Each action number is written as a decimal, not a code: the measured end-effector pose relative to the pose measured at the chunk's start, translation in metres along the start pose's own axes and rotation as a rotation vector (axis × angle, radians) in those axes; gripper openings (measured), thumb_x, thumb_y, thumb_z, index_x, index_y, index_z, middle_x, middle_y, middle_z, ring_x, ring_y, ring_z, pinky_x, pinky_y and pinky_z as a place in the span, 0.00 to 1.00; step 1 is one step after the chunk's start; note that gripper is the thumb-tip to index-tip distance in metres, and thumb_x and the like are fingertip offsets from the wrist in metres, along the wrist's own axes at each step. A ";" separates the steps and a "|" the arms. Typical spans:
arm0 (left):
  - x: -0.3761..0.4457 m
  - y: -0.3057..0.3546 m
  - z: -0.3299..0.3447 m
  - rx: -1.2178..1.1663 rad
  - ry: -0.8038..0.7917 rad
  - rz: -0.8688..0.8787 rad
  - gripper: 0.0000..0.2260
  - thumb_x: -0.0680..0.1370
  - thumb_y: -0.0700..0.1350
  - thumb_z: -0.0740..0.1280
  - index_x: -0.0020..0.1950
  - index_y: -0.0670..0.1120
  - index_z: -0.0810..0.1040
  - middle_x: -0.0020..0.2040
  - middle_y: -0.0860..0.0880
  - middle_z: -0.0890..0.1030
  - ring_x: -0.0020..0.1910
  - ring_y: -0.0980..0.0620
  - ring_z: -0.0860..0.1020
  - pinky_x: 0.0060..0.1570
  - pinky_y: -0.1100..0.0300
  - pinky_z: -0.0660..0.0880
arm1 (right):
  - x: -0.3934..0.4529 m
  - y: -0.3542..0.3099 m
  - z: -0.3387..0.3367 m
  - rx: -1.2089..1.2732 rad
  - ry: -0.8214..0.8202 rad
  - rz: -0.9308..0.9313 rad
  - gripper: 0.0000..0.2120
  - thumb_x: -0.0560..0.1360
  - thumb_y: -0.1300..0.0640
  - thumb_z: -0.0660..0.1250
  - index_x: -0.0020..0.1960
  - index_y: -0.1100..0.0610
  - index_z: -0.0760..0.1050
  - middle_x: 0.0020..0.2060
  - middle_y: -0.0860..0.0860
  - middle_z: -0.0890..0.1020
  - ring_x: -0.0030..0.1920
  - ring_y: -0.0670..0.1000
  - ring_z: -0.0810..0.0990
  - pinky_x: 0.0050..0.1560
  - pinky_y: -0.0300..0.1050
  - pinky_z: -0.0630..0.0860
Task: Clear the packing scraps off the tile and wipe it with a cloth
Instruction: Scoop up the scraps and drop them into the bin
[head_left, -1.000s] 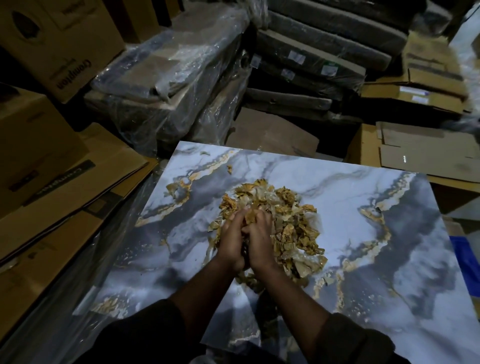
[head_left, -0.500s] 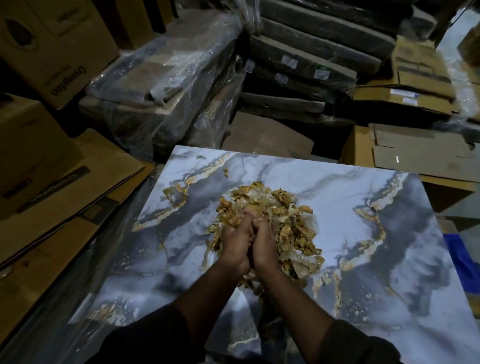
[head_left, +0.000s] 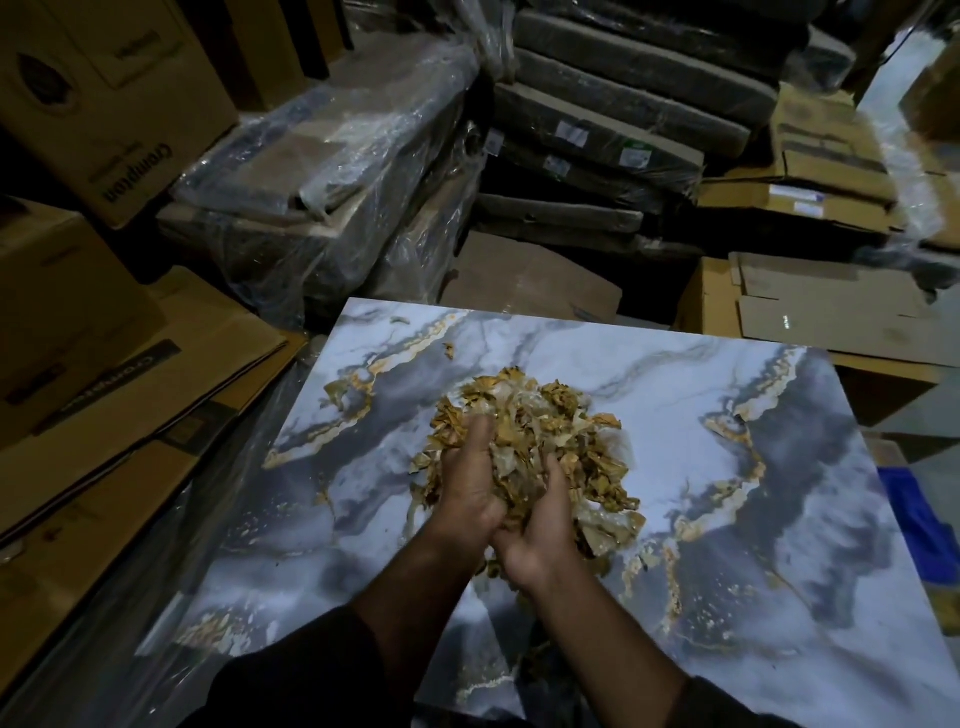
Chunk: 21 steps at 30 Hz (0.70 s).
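where cartons (head_left: 93, 374) crowd, scraps (head_left: 540, 447) top tile (head_left: 727, 519).

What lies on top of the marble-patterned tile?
A heap of tan packing scraps lies mid-tile, with a stray scrap beyond it. The left hand and right hand gather the heap, hiding the tile beneath.

A dim storeroom crowds in on all sides. Brown cardboard cartons (head_left: 78, 322) stack up at the left, plastic-wrapped flat bundles (head_left: 332, 171) and dark wrapped slabs (head_left: 613, 119) rise behind, flattened brown cardboard boxes (head_left: 831, 306) lie right, beside a blue sheet (head_left: 919, 519).
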<state>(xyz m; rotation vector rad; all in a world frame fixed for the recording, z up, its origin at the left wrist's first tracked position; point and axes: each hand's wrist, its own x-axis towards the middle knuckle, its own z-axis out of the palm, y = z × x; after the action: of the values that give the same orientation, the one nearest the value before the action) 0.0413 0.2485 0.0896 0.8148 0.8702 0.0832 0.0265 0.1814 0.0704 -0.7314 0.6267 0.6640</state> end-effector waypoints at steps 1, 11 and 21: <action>-0.002 -0.003 0.000 -0.056 0.017 0.004 0.16 0.68 0.55 0.76 0.53 0.52 0.82 0.54 0.42 0.86 0.52 0.40 0.84 0.57 0.38 0.79 | 0.000 -0.006 0.005 0.070 -0.018 0.010 0.29 0.79 0.34 0.59 0.52 0.56 0.87 0.53 0.58 0.87 0.49 0.59 0.87 0.43 0.53 0.84; -0.020 -0.013 0.010 0.700 0.123 0.516 0.22 0.80 0.55 0.64 0.71 0.47 0.74 0.75 0.46 0.70 0.75 0.46 0.66 0.75 0.43 0.64 | -0.012 -0.035 0.019 -0.107 -0.123 -0.167 0.24 0.71 0.37 0.72 0.61 0.51 0.83 0.59 0.52 0.85 0.61 0.56 0.83 0.63 0.57 0.79; -0.044 -0.037 0.034 0.542 -0.031 0.733 0.19 0.82 0.57 0.61 0.71 0.52 0.67 0.66 0.52 0.75 0.66 0.53 0.75 0.61 0.58 0.73 | -0.030 -0.059 0.003 -0.277 -0.135 -0.455 0.10 0.82 0.59 0.66 0.54 0.67 0.79 0.50 0.62 0.85 0.54 0.60 0.83 0.57 0.53 0.78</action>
<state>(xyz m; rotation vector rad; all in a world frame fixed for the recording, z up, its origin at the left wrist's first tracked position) 0.0273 0.1850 0.1062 1.6147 0.5254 0.4906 0.0514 0.1403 0.1168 -1.0380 0.2292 0.3754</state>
